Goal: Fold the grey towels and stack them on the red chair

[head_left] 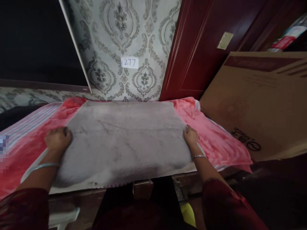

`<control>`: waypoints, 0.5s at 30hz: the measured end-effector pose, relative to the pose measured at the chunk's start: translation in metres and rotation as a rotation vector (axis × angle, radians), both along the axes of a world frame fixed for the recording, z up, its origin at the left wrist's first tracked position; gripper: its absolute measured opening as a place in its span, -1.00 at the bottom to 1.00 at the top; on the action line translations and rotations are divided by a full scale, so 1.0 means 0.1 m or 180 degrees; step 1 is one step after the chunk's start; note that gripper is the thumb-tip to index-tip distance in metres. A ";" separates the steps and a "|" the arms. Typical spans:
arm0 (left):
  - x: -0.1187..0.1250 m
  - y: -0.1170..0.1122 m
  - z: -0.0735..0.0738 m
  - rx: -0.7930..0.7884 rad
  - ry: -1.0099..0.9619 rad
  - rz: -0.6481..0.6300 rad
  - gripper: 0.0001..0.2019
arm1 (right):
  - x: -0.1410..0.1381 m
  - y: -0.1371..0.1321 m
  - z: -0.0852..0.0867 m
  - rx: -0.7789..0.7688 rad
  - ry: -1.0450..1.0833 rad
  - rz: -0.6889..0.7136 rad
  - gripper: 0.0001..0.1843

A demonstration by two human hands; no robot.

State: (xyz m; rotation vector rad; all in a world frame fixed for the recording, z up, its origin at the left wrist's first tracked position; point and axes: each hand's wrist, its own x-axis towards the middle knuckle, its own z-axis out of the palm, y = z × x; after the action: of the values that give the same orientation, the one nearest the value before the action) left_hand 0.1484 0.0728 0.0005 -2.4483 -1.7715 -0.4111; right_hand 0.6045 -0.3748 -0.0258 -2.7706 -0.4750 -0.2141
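A grey fleecy cloth (124, 140) lies spread flat on a pink-red blanket (213, 134) that covers a table. My left hand (58, 138) rests on the cloth's left edge with its fingers curled closed over that edge. My right hand (190, 135) grips the right edge, fingers pinched on the fabric. Both wrists wear thin bangles, and dark red sleeves cover my forearms.
A large cardboard box (261, 105) stands to the right of the table. Behind are patterned wallpaper with a label reading 277 (129, 62), a dark red door (203, 48) and a dark panel (35, 41) at left. The table's wooden front edge (141, 188) is below the cloth.
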 end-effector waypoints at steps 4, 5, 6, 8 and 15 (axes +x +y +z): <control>-0.01 0.06 -0.03 0.0239 0.0046 0.0074 -0.40 | 0.05 -0.01 -0.05 0.0177 0.0001 -0.0113 -0.36; 0.00 0.06 -0.04 0.0296 -0.0012 0.0081 -0.40 | 0.08 -0.01 -0.06 0.0232 0.0021 -0.0132 -0.36; 0.00 0.06 -0.05 0.0338 -0.0071 0.0107 -0.41 | 0.10 -0.01 -0.06 0.0289 0.0048 -0.0154 -0.35; 0.00 0.06 -0.07 0.0384 -0.0170 0.0136 -0.43 | 0.16 -0.01 -0.08 0.0391 0.0108 -0.0191 -0.34; -0.06 0.09 -0.14 0.0267 -0.0940 0.0052 -0.56 | 0.43 -0.01 -0.12 0.0685 0.0310 -0.0144 -0.25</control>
State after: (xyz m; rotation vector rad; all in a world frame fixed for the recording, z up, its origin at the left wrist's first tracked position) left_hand 0.1422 0.0820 -0.0139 -2.4151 -1.8317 -0.8664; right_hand 0.6473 -0.3758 -0.0379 -2.5688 -0.3431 -0.1314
